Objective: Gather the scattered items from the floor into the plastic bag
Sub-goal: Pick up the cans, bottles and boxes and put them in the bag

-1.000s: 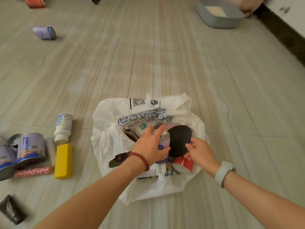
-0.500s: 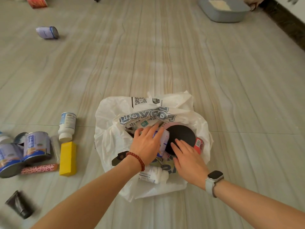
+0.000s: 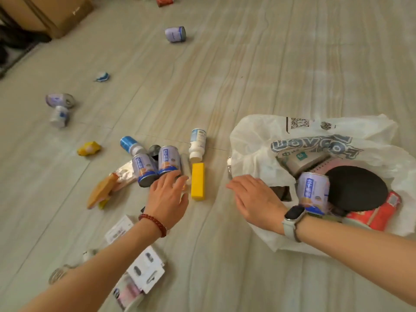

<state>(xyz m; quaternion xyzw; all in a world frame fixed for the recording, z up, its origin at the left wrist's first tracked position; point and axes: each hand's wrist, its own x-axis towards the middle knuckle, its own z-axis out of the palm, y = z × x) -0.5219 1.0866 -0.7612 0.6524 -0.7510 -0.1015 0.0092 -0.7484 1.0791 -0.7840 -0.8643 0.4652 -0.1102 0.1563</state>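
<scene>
Head view, steeply down, probably close.

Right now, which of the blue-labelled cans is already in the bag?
The can beside the black disc, inside the bag. The other two stand on the floor by the left hand.

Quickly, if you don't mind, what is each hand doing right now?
Left hand: open, holding nothing, fingers reaching toward the cans.
Right hand: open, empty, over the plastic bag edge.
</scene>
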